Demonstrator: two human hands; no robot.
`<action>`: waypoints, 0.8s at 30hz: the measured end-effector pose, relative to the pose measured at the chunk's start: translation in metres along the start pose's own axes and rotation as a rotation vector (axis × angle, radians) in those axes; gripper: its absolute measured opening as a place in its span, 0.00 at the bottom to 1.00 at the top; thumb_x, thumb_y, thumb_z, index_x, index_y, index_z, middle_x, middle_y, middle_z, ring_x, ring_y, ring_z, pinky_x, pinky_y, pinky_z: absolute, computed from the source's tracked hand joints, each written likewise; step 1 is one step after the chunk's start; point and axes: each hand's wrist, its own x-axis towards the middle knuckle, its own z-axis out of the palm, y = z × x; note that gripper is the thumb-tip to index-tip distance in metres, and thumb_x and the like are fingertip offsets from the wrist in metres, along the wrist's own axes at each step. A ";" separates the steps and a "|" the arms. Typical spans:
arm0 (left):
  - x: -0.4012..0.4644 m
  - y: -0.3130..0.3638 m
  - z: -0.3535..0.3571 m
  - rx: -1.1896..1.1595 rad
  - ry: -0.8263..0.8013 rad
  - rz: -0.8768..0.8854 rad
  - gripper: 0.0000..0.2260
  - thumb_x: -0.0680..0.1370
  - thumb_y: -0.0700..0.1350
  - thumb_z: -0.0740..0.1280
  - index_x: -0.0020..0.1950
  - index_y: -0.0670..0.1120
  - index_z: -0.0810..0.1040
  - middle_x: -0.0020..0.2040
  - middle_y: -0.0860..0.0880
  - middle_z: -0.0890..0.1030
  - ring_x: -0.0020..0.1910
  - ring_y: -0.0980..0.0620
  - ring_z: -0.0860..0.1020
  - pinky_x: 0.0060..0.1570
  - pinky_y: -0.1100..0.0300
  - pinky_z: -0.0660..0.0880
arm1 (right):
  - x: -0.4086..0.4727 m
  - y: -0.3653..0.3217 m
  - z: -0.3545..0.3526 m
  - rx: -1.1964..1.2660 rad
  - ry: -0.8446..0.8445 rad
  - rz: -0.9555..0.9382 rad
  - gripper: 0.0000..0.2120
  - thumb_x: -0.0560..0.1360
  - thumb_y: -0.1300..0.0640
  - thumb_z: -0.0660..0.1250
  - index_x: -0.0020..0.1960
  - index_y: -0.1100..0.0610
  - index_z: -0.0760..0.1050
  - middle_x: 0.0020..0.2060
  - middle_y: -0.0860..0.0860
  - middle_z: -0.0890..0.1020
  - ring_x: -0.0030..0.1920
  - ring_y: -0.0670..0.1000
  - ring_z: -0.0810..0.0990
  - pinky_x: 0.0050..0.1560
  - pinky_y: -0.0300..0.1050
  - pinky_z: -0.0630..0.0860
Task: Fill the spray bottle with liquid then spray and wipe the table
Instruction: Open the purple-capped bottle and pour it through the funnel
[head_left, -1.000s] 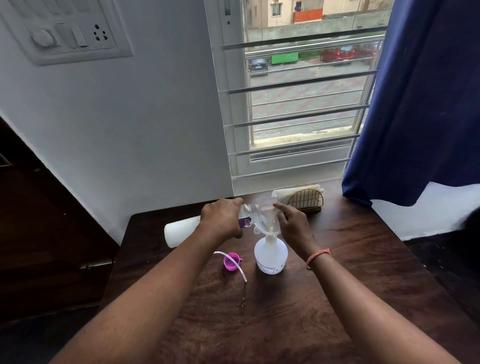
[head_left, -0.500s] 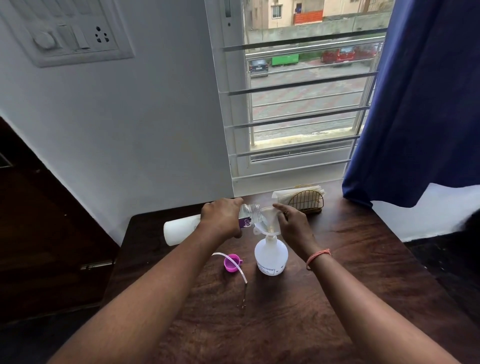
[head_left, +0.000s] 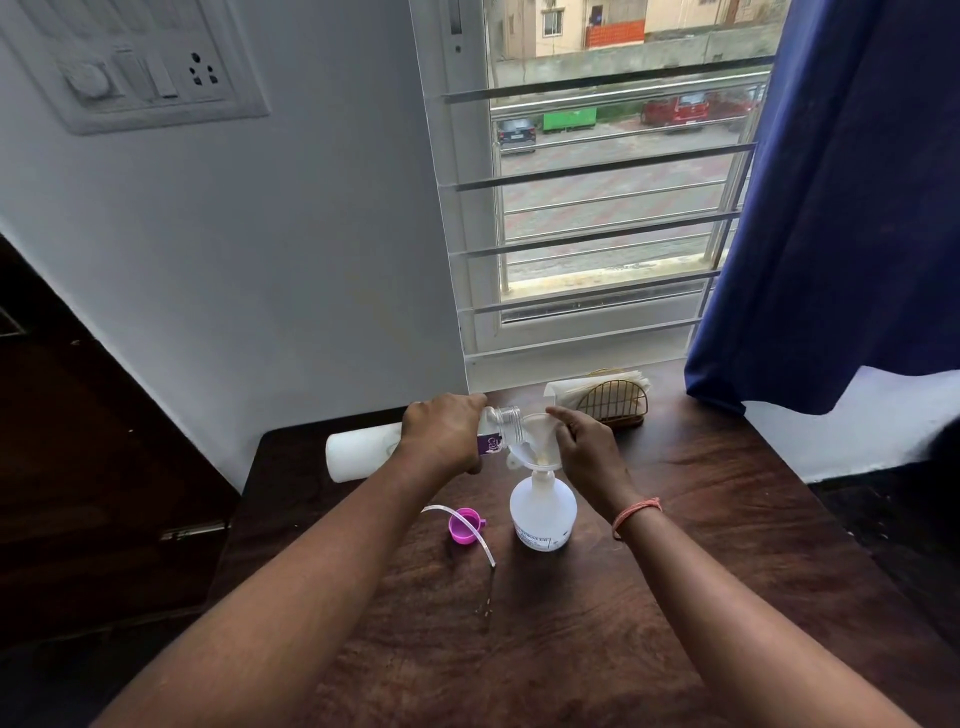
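Clear plastic dominates the centre of the frame: the left hand (head_left: 444, 431) grips a refill bottle (head_left: 496, 428) tipped on its side, its threaded mouth at the rim of a see-through funnel (head_left: 537, 441). Little has changed over the last second; the bottle has stayed tilted and the pose has barely shifted, so pouring is probably under way and filling unfinished. Whether liquid is flowing cannot be told. The right hand (head_left: 587, 449) pinches the funnel's rim, steadying it in the neck of the white, rounded spray bottle (head_left: 543, 512), which stands mid-frame on the dark, grained wooden table (head_left: 701, 545). Left of it lie a glossy pink cap (head_left: 464, 526) and a thin curved tube (head_left: 470, 530). Behind, a gold wire holder (head_left: 621, 402) keeps paper napkins.
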 end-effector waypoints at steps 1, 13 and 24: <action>0.000 0.000 0.000 0.005 0.002 0.002 0.26 0.68 0.49 0.75 0.63 0.52 0.70 0.57 0.47 0.79 0.57 0.45 0.78 0.49 0.56 0.71 | 0.000 0.000 0.000 -0.001 0.000 0.001 0.17 0.78 0.65 0.56 0.64 0.63 0.75 0.61 0.59 0.79 0.61 0.55 0.77 0.62 0.44 0.71; -0.002 -0.004 -0.001 0.006 0.006 0.001 0.26 0.68 0.48 0.75 0.64 0.52 0.69 0.57 0.48 0.79 0.57 0.45 0.77 0.48 0.56 0.68 | -0.003 -0.002 -0.001 0.005 0.011 0.001 0.17 0.79 0.65 0.56 0.64 0.62 0.75 0.61 0.58 0.79 0.60 0.55 0.77 0.61 0.44 0.71; -0.001 -0.001 -0.004 0.040 -0.025 0.001 0.26 0.68 0.46 0.74 0.63 0.52 0.70 0.58 0.47 0.79 0.59 0.45 0.77 0.53 0.54 0.70 | -0.001 -0.002 -0.002 0.014 0.021 0.001 0.17 0.78 0.65 0.57 0.63 0.62 0.76 0.60 0.57 0.80 0.61 0.54 0.77 0.59 0.40 0.69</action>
